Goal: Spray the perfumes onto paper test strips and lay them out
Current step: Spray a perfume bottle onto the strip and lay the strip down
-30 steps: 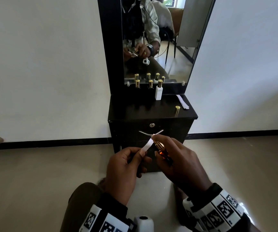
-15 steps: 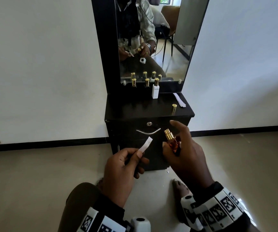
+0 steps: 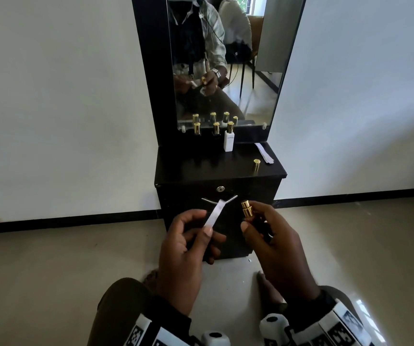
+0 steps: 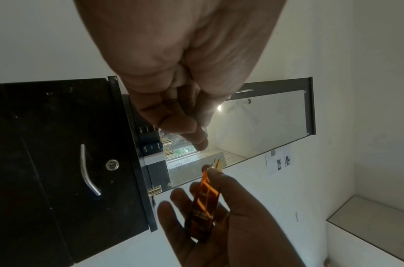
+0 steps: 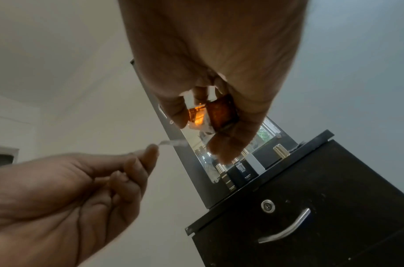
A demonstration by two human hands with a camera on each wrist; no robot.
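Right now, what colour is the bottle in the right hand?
Amber-orange glass bottle with a gold sprayer, clearest in the left wrist view.

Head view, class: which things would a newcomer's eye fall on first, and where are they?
The two hands in the middle foreground: the left hand pinches a white paper strip, and the right hand holds an amber perfume bottle with a gold top. Behind them, gold-capped bottles line the black cabinet below a mirror.

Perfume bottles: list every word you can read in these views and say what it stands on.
"clensta": on the left black bottle.
"POWER": on the same bottle, below the brand.
"clensta": on the second black bottle; its smaller print is blurred.
White bottle: label too small to read.
Amber bottle: print blurred.
Wall sheet: too small to read.
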